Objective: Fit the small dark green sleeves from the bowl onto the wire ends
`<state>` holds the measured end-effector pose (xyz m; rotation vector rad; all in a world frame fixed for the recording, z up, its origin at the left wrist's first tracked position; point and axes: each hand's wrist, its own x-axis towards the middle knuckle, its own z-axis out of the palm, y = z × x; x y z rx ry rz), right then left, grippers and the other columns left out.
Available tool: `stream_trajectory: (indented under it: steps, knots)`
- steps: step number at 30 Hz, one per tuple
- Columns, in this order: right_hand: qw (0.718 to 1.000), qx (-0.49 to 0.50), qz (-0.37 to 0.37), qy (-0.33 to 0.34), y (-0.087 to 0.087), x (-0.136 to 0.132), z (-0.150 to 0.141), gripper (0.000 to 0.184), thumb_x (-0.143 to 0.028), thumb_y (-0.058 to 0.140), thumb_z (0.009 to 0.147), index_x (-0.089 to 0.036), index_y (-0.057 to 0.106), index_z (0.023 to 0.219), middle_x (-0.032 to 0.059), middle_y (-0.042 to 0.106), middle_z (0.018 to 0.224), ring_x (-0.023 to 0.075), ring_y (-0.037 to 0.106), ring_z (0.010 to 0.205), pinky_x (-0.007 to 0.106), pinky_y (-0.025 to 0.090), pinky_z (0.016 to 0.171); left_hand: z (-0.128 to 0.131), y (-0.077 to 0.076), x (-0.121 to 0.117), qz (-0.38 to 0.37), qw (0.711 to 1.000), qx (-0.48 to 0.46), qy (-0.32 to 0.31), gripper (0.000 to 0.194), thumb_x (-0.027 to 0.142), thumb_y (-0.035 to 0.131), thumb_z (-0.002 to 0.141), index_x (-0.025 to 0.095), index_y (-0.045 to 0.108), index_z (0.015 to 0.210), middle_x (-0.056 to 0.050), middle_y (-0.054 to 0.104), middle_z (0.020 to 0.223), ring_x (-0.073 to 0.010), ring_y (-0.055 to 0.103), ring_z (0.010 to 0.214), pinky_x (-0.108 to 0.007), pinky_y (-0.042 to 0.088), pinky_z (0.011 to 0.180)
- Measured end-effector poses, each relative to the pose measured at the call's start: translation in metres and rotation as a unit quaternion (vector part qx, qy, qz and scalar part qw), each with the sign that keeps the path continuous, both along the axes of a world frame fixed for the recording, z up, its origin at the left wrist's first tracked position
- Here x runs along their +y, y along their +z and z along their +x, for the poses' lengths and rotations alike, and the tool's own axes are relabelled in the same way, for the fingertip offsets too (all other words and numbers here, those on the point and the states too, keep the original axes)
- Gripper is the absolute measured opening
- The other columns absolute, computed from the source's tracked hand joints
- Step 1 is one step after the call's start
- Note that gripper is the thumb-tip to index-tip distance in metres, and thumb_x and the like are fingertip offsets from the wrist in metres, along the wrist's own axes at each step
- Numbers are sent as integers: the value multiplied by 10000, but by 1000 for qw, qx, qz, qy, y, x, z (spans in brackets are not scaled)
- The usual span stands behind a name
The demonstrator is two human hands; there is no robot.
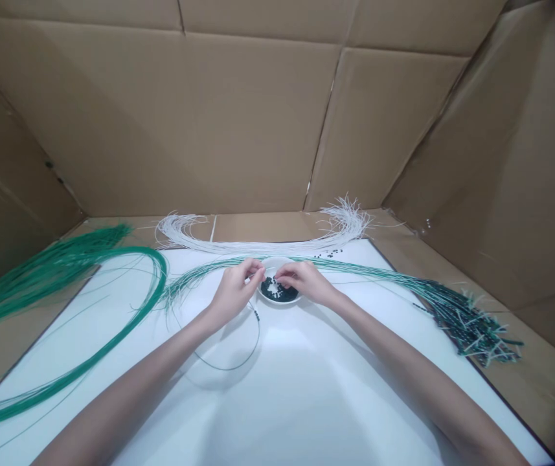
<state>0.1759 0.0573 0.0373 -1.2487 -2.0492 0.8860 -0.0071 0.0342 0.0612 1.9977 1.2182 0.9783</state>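
Observation:
A small white bowl (277, 262) holds black beads (283, 295) and a few white bits. Over its left edge is my left hand (235, 287), its thumb and forefinger pinched on a thin green cord (228, 369). The cord hangs in a loop below the hand, and a few dark beads (256, 315) sit along it. My right hand (309, 279) reaches over the bowl's right side, fingertips pressed together close to the beads. Whatever is in that pinch is too small to make out.
Behind the bowl lie a bundle of white cords (258, 246) and some loose black beads (330, 254). Green strands end in a dark beaded bunch (476, 323) at right. A thick green cord coil (153, 304) curves at left. Cardboard walls (258, 123) enclose the white board (277, 401).

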Motion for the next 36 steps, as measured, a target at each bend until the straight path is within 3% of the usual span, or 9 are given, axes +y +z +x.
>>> stream_trajectory:
  steps: [8, 12, 18, 22, 36]
  knots:
    - [993, 105, -56, -19, 5, 1, 5, 120, -223, 652, 613, -138, 657, 697, 34, 652, 642, 151, 607, 614, 266, 480, 625, 0, 1, 1, 0, 1000, 5, 3, 124, 233, 441, 804, 160, 541, 792, -5, 628, 730, -110, 576, 685, -204, 406, 634]
    - [974, 213, -71, -19, 17, -5, 4, 152, -238, 693, 570, -140, 674, 685, 29, 653, 649, 121, 578, 563, 247, 477, 571, 0, 7, -3, 0, 1000, -4, -4, 145, 252, 432, 815, 161, 543, 799, -7, 623, 738, -108, 574, 682, -202, 409, 625]
    - [940, 336, -56, -12, 35, -17, -1, 105, -230, 671, 620, -171, 692, 704, 3, 629, 619, 70, 511, 476, 209, 429, 491, 2, 19, -15, 43, 999, -28, -8, 150, 271, 432, 822, 171, 544, 810, -3, 610, 763, -106, 563, 704, -197, 419, 630]
    - [930, 362, -64, -5, 32, -17, -2, 92, -232, 658, 650, -178, 692, 716, -18, 588, 532, 70, 505, 460, 209, 413, 489, 4, 23, -22, 60, 997, -42, -9, 152, 280, 433, 821, 172, 539, 807, -9, 609, 748, -115, 560, 702, -200, 421, 609]
    - [924, 375, -67, -5, 26, -16, -3, 92, -202, 696, 601, -184, 684, 690, -5, 621, 629, 62, 501, 462, 204, 401, 472, 4, 24, -23, 51, 998, -41, -2, 140, 271, 439, 810, 176, 542, 820, -11, 614, 783, -115, 574, 705, -194, 425, 576]
